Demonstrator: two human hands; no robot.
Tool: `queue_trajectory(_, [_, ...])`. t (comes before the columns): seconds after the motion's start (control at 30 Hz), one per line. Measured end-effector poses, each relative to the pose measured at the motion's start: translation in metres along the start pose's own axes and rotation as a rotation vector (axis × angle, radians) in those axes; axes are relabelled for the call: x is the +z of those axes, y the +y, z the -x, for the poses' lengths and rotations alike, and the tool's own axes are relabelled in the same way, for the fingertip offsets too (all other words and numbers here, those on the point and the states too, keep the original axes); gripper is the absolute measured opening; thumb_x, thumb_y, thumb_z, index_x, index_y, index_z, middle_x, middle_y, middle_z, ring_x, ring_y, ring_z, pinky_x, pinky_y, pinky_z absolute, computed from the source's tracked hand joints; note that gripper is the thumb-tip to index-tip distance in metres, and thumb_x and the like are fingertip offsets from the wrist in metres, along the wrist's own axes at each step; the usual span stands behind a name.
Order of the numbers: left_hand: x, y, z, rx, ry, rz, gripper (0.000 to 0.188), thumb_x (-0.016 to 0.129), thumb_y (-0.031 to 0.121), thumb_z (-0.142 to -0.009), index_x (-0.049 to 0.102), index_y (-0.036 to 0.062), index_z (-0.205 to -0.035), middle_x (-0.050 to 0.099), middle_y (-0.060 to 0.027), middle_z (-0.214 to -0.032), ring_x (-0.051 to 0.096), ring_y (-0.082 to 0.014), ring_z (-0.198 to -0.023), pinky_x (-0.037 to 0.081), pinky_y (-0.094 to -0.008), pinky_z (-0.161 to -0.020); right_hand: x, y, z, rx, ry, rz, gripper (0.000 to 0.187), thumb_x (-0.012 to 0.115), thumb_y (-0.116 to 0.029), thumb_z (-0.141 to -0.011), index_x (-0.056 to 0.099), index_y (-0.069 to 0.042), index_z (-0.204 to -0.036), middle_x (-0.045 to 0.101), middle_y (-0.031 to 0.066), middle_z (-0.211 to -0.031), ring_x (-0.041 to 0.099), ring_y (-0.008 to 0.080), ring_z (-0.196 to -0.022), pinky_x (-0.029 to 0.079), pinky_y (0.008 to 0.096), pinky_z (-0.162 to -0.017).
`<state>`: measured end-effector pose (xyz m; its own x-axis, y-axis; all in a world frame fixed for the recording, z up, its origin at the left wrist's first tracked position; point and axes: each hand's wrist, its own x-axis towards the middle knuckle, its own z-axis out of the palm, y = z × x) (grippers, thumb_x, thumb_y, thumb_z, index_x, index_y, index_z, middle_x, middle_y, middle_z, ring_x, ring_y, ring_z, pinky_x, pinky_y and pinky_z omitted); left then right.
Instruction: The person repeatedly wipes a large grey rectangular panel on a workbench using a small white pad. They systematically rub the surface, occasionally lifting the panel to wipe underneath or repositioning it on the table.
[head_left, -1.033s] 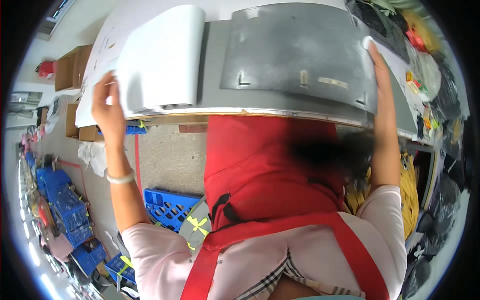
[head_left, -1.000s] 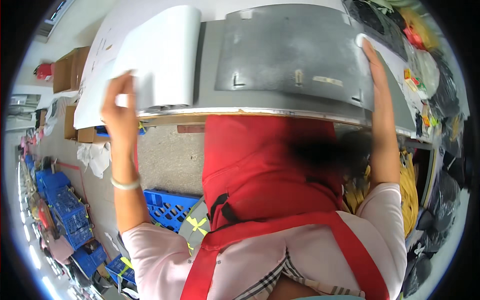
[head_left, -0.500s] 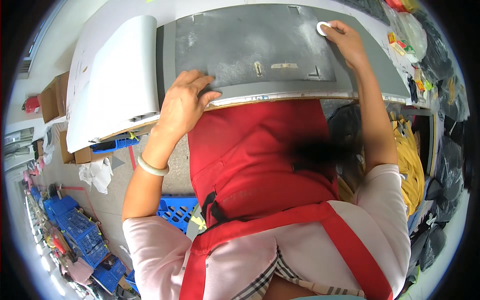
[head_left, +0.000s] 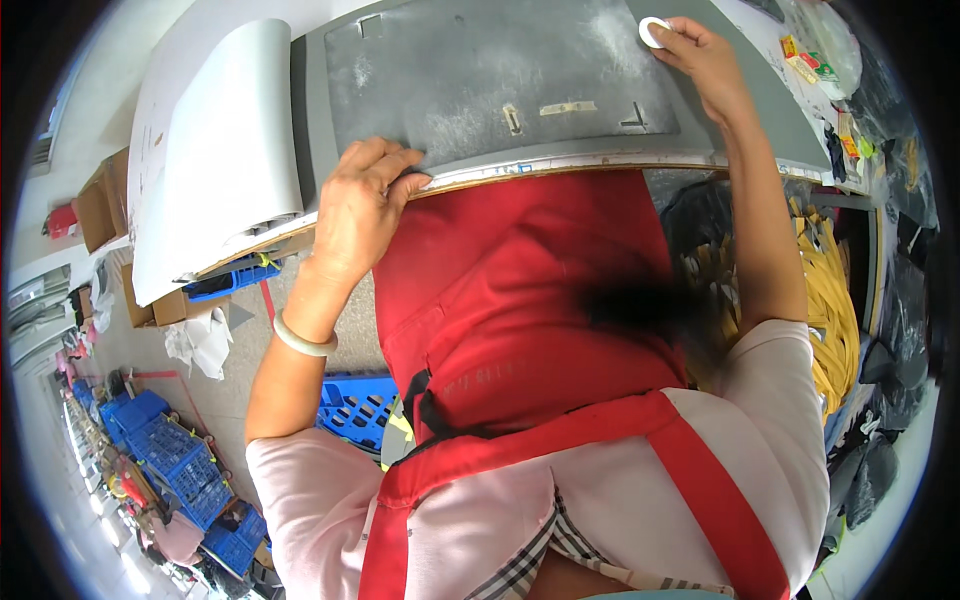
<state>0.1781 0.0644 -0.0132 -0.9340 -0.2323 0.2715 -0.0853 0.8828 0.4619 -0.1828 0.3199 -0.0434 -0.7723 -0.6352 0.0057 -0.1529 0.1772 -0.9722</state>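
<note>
A thin white disc (head_left: 653,33), perhaps tailor's chalk, is pinched between the thumb and fingers of my right hand (head_left: 703,62). It sits at the right edge of a dark grey rectangular sheet (head_left: 480,80), near the top of the view. White powdery smudges, small cut-outs and a strip of tape mark this sheet. My left hand (head_left: 362,200) rests at its near left corner, fingers bent loosely over the surface and thumb apart at the table's front edge. Under the dark sheet lies a larger, lighter grey sheet (head_left: 705,110).
A curled white sheet (head_left: 230,130) lies on the table's left. Plastic bags and a small yellow-red packet (head_left: 798,60) are at the far right. Yellow strips (head_left: 828,310) hang below the table. Blue crates (head_left: 180,460) and a cardboard box (head_left: 103,200) stand at left.
The table and sheets sit slightly higher in view. My right hand has shifted a little up and right in view with the disc. My left hand stays at the dark sheet's corner.
</note>
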Motion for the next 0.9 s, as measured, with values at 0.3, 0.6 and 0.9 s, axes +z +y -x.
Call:
queue_trajectory(0.3, [0.001, -0.005, 0.002, 0.033, 0.019, -0.002, 0.023, 0.077, 0.017, -0.08, 0.073, 0.0022, -0.096, 0.066, -0.0097, -0.094, 0.063, -0.03, -0.089, 0.052, -0.0398, -0.077, 0.001, -0.008, 0.016, 0.035, -0.014, -0.017, 0.022, 0.065, -0.022, -0.098, 0.067, -0.001, -0.104, 0.066, 0.0034, -0.105, 0.062, 0.0105, -0.102, 0.05, 0.029, -0.102])
queue_trajectory(0.6, [0.004, -0.004, 0.003, 0.061, 0.059, -0.028, 0.018, 0.079, 0.006, -0.078, 0.072, 0.0009, -0.094, 0.067, -0.0109, -0.092, 0.063, -0.0284, -0.087, 0.052, -0.0374, -0.077, -0.001, -0.006, 0.021, 0.045, -0.034, -0.055, 0.025, 0.064, -0.025, -0.099, 0.066, -0.001, -0.105, 0.065, 0.0025, -0.105, 0.062, 0.0101, -0.103, 0.049, 0.0294, -0.104])
queue_trajectory(0.9, [0.009, -0.002, 0.005, 0.071, 0.088, -0.055, 0.016, 0.077, 0.012, -0.08, 0.072, 0.0024, -0.091, 0.066, -0.009, -0.09, 0.062, -0.0285, -0.085, 0.051, -0.0385, -0.075, -0.001, -0.009, 0.021, 0.056, -0.01, -0.034, 0.024, 0.065, -0.022, -0.098, 0.067, 0.0, -0.107, 0.066, 0.0032, -0.106, 0.062, 0.0107, -0.103, 0.051, 0.0281, -0.102])
